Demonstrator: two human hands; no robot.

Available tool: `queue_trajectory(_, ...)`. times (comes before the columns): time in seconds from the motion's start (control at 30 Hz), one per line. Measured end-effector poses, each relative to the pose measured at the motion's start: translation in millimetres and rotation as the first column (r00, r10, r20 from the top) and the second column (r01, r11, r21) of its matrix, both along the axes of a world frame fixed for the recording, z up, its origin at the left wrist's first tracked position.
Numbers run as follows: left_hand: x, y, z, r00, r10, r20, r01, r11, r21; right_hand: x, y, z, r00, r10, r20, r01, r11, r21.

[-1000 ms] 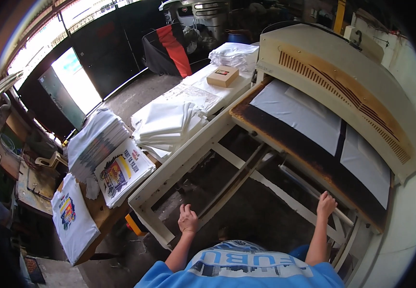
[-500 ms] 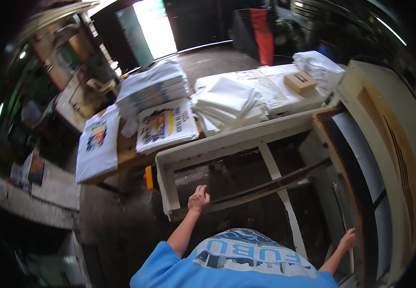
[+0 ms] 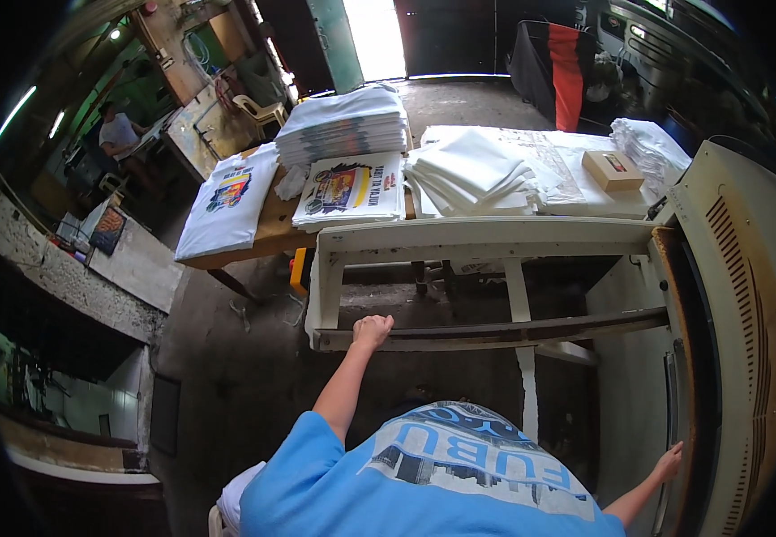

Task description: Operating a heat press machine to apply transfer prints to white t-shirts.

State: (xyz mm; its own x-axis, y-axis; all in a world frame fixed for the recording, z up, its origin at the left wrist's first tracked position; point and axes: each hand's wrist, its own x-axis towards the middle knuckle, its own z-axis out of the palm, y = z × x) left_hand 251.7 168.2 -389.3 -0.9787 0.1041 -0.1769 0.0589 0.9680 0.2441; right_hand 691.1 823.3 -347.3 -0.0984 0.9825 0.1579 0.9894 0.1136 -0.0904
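Note:
A pale metal frame, like the open end of a large machine, stands in front of me. My left hand is closed around the left part of its dark front bar. Far to the right, my right hand reaches low beside a metal rail on the machine's inner side. Its fingers are bent together against the edge there; what they grip is hard to make out. The machine's slotted side panel, stained brown, rises beyond that hand.
Behind the frame, a table bears a tall stack of folded shirts, printed shirts, white cloth and a small tan box. A yellow-orange object stands beside the frame's left end. Another person sits far left.
My view has swung left and levelled, so the scene sits further right. My left hand's fingers, more extended before, now curl over the front bar. My right hand stays low beside the machine's side.

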Motion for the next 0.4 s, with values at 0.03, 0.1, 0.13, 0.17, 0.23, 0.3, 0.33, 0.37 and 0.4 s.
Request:
queue_trajectory(0.03,1.2,0.1,-1.2,0.994,-0.1,-0.043,0.095,0.991,-0.099,-1.0,8.7,6.9,0.999,-0.021,0.023,0.024,0.994,-0.108)
queue_trajectory(0.1,2.4,3.7,-4.3,0.974,-0.208,-0.093,0.188,0.963,-0.191,11.0,38.6,-1.9,1.0,-0.025,0.017,0.027,0.996,-0.09)
queue_trajectory(0.13,2.1,4.3,-7.1,0.976,-0.198,-0.095,0.178,0.966,-0.188,12.5,49.1,-3.4,0.999,-0.031,0.009,0.031,0.997,-0.076)
queue_trajectory(0.17,0.8,5.0,-9.6,0.98,-0.181,-0.085,0.162,0.968,-0.189,14.2,58.7,-3.0,1.0,-0.02,0.008,0.02,0.997,-0.072)
queue_trajectory(0.23,-3.4,4.4,-9.6,0.999,-0.052,0.0,0.051,0.987,-0.154,9.1,72.5,1.5,0.999,-0.036,0.011,0.037,0.991,-0.129)
queue_trajectory(0.3,-2.0,5.1,-6.4,0.999,-0.01,0.033,0.013,0.993,-0.117,1.9,80.9,9.8,0.999,0.003,0.048,0.005,0.988,-0.156)
queue_trajectory(0.33,-0.8,7.4,-2.5,0.998,0.011,0.068,-0.006,0.997,-0.075,0.8,84.1,15.6,0.996,0.022,0.088,-0.006,0.984,-0.178)
queue_trajectory(0.37,0.7,9.5,1.6,0.996,0.019,0.084,-0.012,0.997,-0.077,0.8,91.6,17.3,0.995,0.022,0.093,0.0,0.973,-0.23)
queue_trajectory(0.4,0.5,11.0,4.1,0.995,0.027,0.098,-0.019,0.997,-0.077,-0.7,99.6,18.4,0.992,0.014,0.125,0.016,0.973,-0.232)
